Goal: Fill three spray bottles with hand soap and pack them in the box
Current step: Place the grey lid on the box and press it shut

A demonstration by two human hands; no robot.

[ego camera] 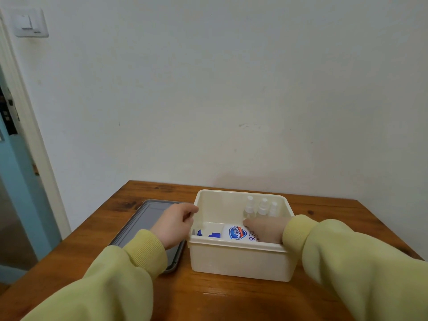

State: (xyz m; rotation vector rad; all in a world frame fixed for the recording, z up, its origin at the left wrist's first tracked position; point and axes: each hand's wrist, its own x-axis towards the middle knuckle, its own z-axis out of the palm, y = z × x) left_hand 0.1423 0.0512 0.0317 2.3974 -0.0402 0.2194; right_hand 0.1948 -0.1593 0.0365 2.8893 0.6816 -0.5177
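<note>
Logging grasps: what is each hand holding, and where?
Left hand grips the box by its left rim. Right hand lies over the soap bottle inside; hold unclear.

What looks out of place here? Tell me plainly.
Only the hand soap bottle stands out: it lies on its side inside the box, while the three spray bottles stand upright in the far corner. No spill or damage shows.

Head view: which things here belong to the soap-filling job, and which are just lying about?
Job: cream plastic box; three clear spray bottles with white caps; white hand-soap bottle with blue label; left hand gripping the box's rim; right hand reaching inside.
Lying about: grey flat lid beside the box, possibly its own; white wall switch; brown wooden table.
</note>
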